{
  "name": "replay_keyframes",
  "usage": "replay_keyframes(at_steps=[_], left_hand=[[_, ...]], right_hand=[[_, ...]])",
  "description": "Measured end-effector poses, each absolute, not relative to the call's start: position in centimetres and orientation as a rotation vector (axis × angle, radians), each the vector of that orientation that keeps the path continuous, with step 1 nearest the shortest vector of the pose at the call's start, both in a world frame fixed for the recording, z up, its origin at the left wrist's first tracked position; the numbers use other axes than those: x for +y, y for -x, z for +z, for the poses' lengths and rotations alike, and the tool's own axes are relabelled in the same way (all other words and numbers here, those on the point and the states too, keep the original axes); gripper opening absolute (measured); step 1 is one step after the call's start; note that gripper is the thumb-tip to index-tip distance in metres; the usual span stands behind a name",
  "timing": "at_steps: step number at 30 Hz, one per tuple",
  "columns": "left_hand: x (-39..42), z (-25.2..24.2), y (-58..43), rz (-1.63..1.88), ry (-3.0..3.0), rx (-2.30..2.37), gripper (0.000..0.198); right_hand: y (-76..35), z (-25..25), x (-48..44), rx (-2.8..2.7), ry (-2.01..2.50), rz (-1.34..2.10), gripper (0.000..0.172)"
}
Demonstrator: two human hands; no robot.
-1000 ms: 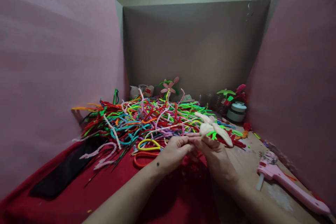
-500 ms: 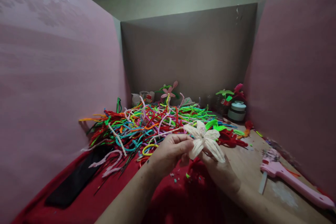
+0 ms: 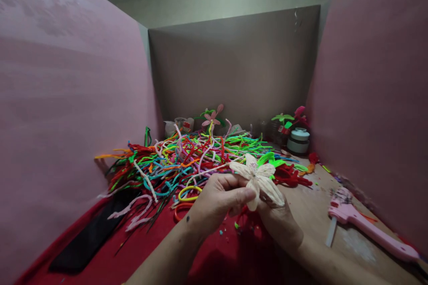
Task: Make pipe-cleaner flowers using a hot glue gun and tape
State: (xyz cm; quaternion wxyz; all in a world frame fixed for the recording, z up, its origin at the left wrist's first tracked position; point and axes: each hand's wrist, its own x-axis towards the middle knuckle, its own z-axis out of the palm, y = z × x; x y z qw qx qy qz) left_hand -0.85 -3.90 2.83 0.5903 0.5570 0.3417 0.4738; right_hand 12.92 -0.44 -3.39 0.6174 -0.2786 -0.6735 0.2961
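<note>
A white pipe-cleaner flower [image 3: 254,173] with several long petals is held up between my hands, its face turned toward me. My left hand [image 3: 225,193] is closed on its left side, the thumb pressing a lower petal. Behind and below the petals, my right hand [image 3: 279,220] grips the flower from underneath; most of its fingers are hidden. Just behind the flower lie bright green pipe-cleaner leaves [image 3: 267,159] and a bundle of red pipe-cleaner pieces [image 3: 292,175].
A large heap of coloured pipe cleaners [image 3: 187,156] spreads across the back. A black phone-like slab [image 3: 83,236] lies at left on the red cloth [image 3: 214,254]. At right rests a pink glue gun [image 3: 371,222]. A pale jar [image 3: 298,140] and a pink flower [image 3: 211,119] stand farther back.
My left thumb has moved right and now lies over the lower petal. The view has shifted slightly, and the flower stays in both hands.
</note>
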Motion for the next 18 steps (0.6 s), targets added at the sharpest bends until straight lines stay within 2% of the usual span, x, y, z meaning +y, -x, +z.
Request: replay_keyframes(at_steps=[5, 9, 12, 18], left_hand=[[-4.0, 3.3, 1.7, 1.075, -1.303, 0.763, 0.030], [-4.3, 3.9, 2.2, 1.255, -1.195, 0.867, 0.039], [-4.4, 4.2, 2.3, 1.367, -1.048, 0.946, 0.039], [-3.9, 3.8, 1.1, 1.271, -0.969, 0.864, 0.040]], right_hand=[[-13.2, -3.4, -0.5, -1.698, 0.676, 0.534, 0.013], [-13.2, -3.4, -0.7, -1.744, 0.693, 0.515, 0.020], [-13.1, -3.7, -0.8, -1.748, 0.714, 0.540, 0.019], [-13.3, -3.4, -1.2, -1.771, 0.611, 0.550, 0.017]])
